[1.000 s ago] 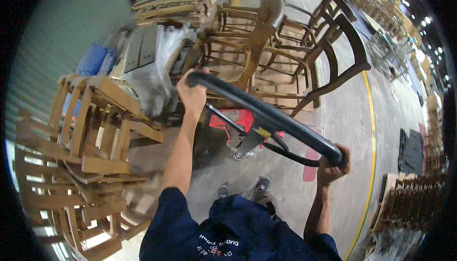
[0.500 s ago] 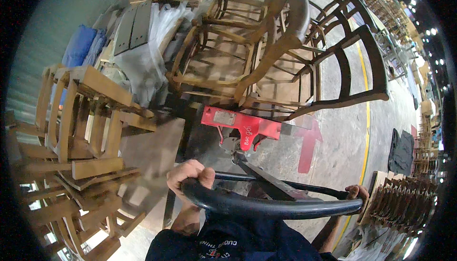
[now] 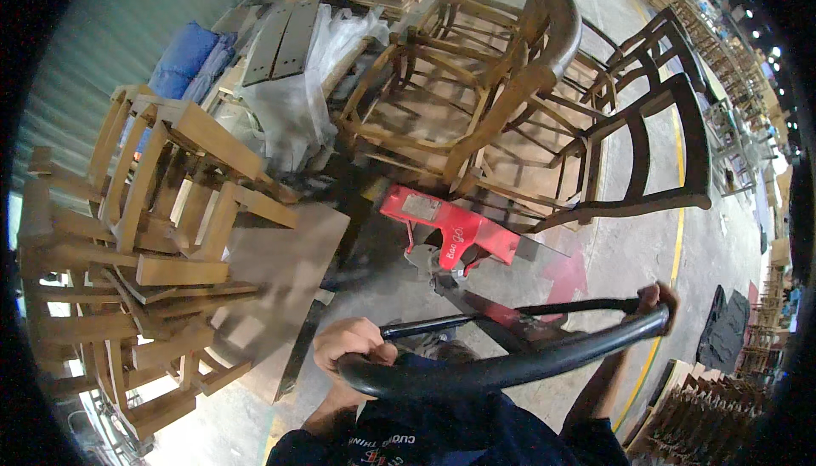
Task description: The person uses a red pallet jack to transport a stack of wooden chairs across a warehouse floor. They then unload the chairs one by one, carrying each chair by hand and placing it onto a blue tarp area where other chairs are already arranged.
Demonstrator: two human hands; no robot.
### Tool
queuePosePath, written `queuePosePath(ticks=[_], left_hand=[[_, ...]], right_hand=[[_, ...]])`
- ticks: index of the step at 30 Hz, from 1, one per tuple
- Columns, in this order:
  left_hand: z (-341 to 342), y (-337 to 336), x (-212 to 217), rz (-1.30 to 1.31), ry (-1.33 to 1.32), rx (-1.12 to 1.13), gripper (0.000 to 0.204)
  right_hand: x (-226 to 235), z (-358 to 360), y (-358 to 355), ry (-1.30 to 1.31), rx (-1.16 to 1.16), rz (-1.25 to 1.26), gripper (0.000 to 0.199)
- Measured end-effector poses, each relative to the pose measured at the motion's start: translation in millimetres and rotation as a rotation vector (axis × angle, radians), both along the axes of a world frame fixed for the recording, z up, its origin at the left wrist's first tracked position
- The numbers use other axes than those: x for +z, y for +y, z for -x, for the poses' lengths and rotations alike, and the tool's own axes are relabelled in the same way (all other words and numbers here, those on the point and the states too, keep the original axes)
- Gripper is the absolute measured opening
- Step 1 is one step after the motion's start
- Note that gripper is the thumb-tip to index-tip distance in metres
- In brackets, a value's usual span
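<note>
On the near side of the red pallet-jack body (image 3: 449, 226), a black loop handle (image 3: 510, 369) runs crosswise; left hand (image 3: 349, 348) and right hand (image 3: 661, 305) wrap fingers around opposite ends.

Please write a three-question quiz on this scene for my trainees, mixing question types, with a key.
1. True or false: the left hand and the right hand both grip the black handle.
2. Multiple choice: what colour is the pallet truck's body, beyond the handle? A) blue B) red C) green
3. Fill the gap: just beyond that body, wooden ____ with open-framed backs are grouped.

Key:
1. True
2. B
3. chairs
</note>
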State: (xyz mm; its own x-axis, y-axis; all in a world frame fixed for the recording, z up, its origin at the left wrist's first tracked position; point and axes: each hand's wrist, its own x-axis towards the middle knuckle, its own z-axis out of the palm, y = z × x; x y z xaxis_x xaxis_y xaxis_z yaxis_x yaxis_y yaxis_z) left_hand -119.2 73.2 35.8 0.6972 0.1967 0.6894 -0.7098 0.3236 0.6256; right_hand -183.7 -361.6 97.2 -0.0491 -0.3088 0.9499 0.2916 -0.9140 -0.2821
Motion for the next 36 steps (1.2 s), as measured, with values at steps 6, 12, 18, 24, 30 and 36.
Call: queuePosePath(ticks=[6,12,18,24,30,36], left_hand=[[-6,7,-39,0.102,0.107,0.206,0.02],[-65,20,-53,0.495,0.222,0.323,0.035],[-165,42,1,0.139,0.215,0.231,0.023],[-268,-12,38,0.089,0.01,0.319,0.013],[-290,-59,59,0.024,-0.118,0.168,0.011],[-328,-98,62,-0.113,0.056,0.095,0.01]], right_hand=[[20,-96,29,0.057,0.072,-0.026,0.017],[40,-146,74,0.202,0.123,-0.061,0.013],[53,-156,99,0.09,0.126,-0.057,0.01],[43,-175,68,0.084,-0.09,-0.058,0.012],[29,-187,32,0.019,-0.262,0.089,0.009],[32,-217,-19,0.024,-0.154,-0.08,0.011]])
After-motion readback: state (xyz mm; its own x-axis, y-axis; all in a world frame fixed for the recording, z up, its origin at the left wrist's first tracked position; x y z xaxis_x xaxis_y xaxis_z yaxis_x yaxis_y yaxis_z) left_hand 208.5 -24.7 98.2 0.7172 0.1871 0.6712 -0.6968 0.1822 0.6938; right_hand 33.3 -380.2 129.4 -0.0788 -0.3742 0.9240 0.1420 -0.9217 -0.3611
